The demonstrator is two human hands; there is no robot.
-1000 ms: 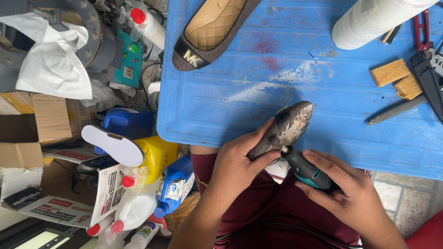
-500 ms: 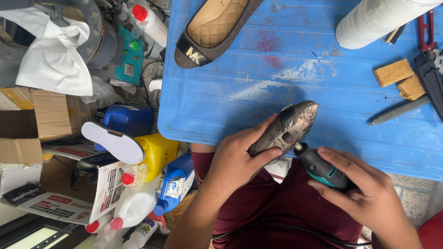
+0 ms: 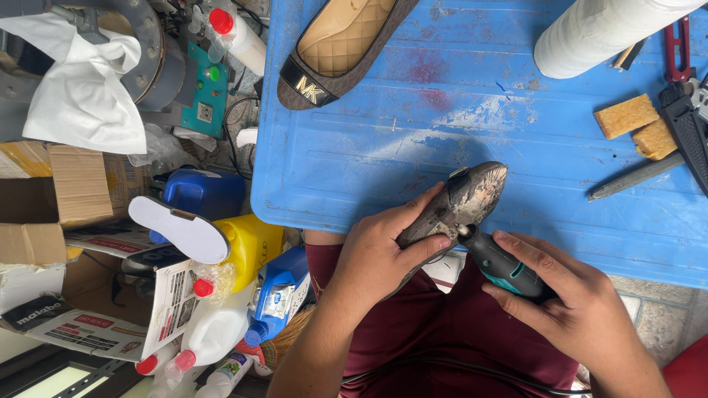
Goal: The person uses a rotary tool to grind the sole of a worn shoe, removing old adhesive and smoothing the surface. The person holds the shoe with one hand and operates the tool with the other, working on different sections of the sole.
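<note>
My left hand (image 3: 383, 254) grips a worn shoe (image 3: 464, 199) turned sole-up, its grey scuffed sole facing me, at the near edge of a blue table (image 3: 383, 147). My right hand (image 3: 571, 302) holds a dark rotary tool with a teal band (image 3: 505, 265), its tip touching the shoe's sole near the heel end. A black cable (image 3: 442, 365) runs across my maroon lap. A second brown flat shoe with a quilted tan insole (image 3: 343, 44) lies at the table's far side.
A white roll (image 3: 605, 29), two tan sponge blocks (image 3: 638, 125), a metal file (image 3: 638, 177) and red-handled pliers (image 3: 675, 44) lie on the right of the table. Left of the table stand cardboard boxes (image 3: 74, 184), a white insole (image 3: 177, 228), yellow and blue jugs and bottles.
The rotary tool's tip has come back against the shoe sole after sitting a little to the right. The shoe and my left hand have barely shifted.
</note>
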